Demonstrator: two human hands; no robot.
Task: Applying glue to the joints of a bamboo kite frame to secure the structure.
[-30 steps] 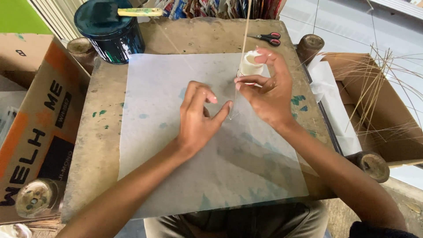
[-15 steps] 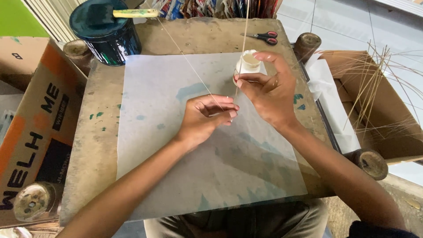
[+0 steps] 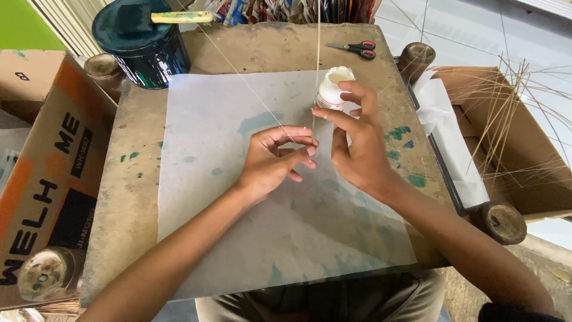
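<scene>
Fingertips of the left hand (image 3: 275, 161) pinched a thin stick (image 3: 250, 86) at frame centre, its long axis running toward the upper left; the right hand (image 3: 357, 149), fingers loosely spread, hovered beside a white bottle (image 3: 332, 89).

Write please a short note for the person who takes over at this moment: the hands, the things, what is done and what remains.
Left hand: fingers pinch a thin pale straw-like stick over the white paper sheet.
Right hand: fingers open beside the small white glue bottle, touching a second, upright stick.
Done: sheet laid on the worn wooden board.
Left: the sticks are not yet joined or laid on the sheet.
</scene>
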